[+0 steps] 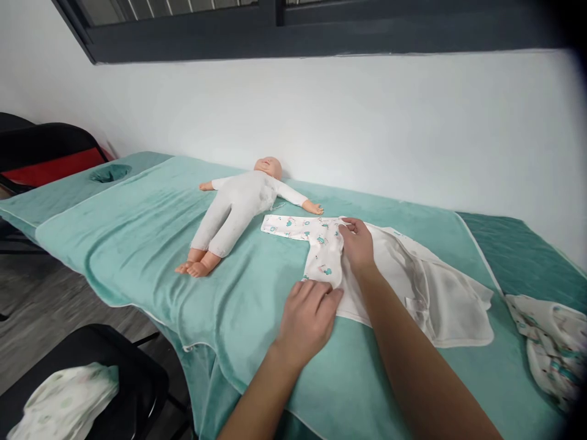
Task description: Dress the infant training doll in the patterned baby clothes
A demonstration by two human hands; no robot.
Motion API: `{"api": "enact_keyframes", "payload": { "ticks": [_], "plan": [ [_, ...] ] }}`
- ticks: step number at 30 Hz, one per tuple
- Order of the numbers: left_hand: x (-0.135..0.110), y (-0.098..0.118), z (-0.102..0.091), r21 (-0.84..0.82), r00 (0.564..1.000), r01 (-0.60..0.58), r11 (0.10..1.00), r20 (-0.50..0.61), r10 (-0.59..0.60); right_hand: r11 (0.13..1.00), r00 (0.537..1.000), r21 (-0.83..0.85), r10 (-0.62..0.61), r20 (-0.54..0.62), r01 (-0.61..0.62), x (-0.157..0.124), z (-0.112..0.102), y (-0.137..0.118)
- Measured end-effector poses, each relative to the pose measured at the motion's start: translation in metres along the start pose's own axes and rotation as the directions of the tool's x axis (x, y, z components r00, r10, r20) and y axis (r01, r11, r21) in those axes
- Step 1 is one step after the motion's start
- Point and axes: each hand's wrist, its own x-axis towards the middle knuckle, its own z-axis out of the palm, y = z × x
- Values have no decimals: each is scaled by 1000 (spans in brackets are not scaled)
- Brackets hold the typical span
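Observation:
A baby doll (238, 208) in a white suit lies on its back on a teal towel (137, 244) covering a massage table. Beside it to the right lies a small white printed baby shirt (316, 241), spread open with one sleeve stretched toward the doll. My left hand (309, 315) pinches the shirt's lower front edge. My right hand (358, 241) grips the shirt's folded front panel near the neckline. The shirt's open right half (440, 287) lies flat, showing its plain lining.
Another printed garment (550, 342) lies crumpled at the right of the table. A black chair (114, 379) at the lower left holds a folded printed cloth (64, 403). More dark chairs (41, 153) stand at the far left. A white wall runs behind the table.

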Motion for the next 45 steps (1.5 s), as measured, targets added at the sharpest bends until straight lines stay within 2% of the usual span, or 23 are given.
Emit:
{"api": "enact_keyframes", "payload": {
  "ticks": [5, 9, 13, 16, 18, 19, 21, 22, 23, 24, 25, 26, 28, 31, 33, 35, 38, 40, 45],
  "plan": [
    [2, 7, 4, -33, 989, -28, 999, 145, 32, 977, 998, -208, 45, -51, -54, 2, -16, -1],
    [1, 8, 7, -65, 977, 1, 998, 213, 13, 957, 998, -284, 44, -48, -56, 1, -25, 0],
    [1, 9, 10, -148, 982, 101, 984, 174, -75, 958, 994, -266, 96, -43, -104, 4, -29, 4],
    [0, 7, 11, -260, 965, 263, 929, 93, -247, 971, 991, -199, 131, -10, -130, 7, -30, 4],
    [-1, 4, 11, -344, 904, 412, 844, 32, -427, 984, 990, -120, 135, 42, -129, 5, -29, 0],
    [-1, 1, 10, -385, 843, 492, 781, -14, -538, 992, 987, -29, 129, 100, -126, 4, -28, -4],
    [-2, -3, 9, -469, 669, 612, 637, -124, -733, 965, 962, 222, 81, 262, -142, -1, -24, -11],
    [-2, -4, 9, -502, 584, 639, 582, -176, -793, 929, 941, 333, 46, 335, -164, -4, -21, -14],
    [-2, -5, 8, -518, 527, 647, 560, -226, -819, 895, 921, 407, 13, 389, -184, -7, -19, -15],
    [-2, -6, 7, -509, 508, 645, 570, -271, -818, 880, 908, 434, -9, 419, -191, -9, -16, -16],
    [-2, -5, 6, -477, 517, 639, 603, -314, -796, 892, 904, 417, -20, 427, -177, -10, -14, -16],
    [-2, -4, 6, -426, 544, 631, 649, -352, -761, 914, 907, 380, -32, 419, -144, -10, -11, -14],
    [-2, -1, 5, -309, 631, 596, 741, -390, -670, 966, 915, 259, -90, 393, -16, -11, -7, -9],
    [-1, 2, 6, -199, 788, 487, 851, -321, -526, 983, 910, 57, -183, 371, 175, -13, -1, -3],
    [-1, 3, 8, -135, 864, 434, 891, -217, -454, 971, 900, -7, -219, 376, 239, -18, 2, -3],
    [-1, 4, 11, -38, 885, 444, 895, -133, -445, 929, 866, -109, -280, 415, 353, -28, 6, -6],
    [-1, 5, 14, 95, 875, 482, 871, -92, -475, 740, 790, -380, -326, 519, 555, -48, 9, -14],
    [-1, 5, 14, 123, 875, 484, 866, -94, -476, 632, 771, -488, -302, 560, 602, -61, 9, -17],
    [0, 7, 10, 94, 897, 435, 895, -127, -423, 548, 720, -511, -276, 637, 662, -93, -5, -22]
  ]
}}
